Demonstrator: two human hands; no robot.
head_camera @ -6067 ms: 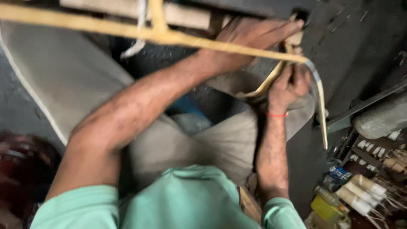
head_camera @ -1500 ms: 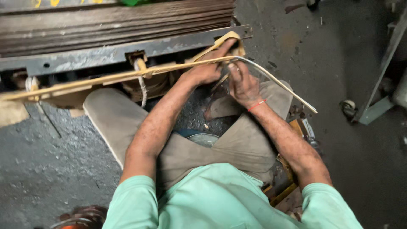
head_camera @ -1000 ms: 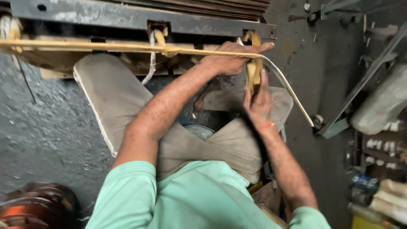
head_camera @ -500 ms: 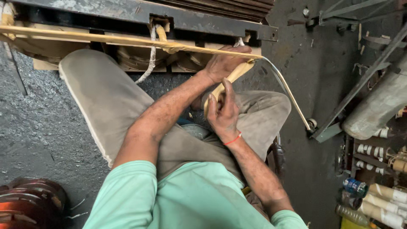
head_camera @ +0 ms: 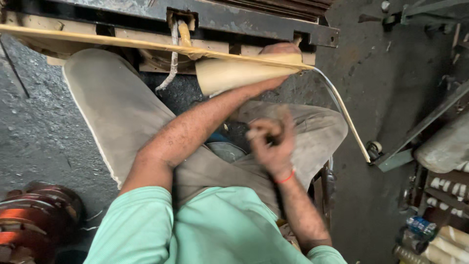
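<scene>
On the gritty floor, left hand (head_camera: 278, 51) pins cream sheet (head_camera: 234, 73); right hand (head_camera: 273, 144) apart.

You are gripping a smooth, matt, cream paper-like sheet (head_camera: 234, 73) under your left hand (head_camera: 281, 51); it is lying against a rusty, rough metal frame (head_camera: 234, 19), while your matt cloth trousers (head_camera: 112, 107) are resting over gritty dark floor (head_camera: 34, 137)

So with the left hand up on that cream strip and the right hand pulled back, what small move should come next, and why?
Probably bring the right hand back up to the cream strip. The left hand alone presses the strip against the metal frame, while the right is blurred over the lap, apart from it; whether it holds anything, I cannot tell.
</scene>
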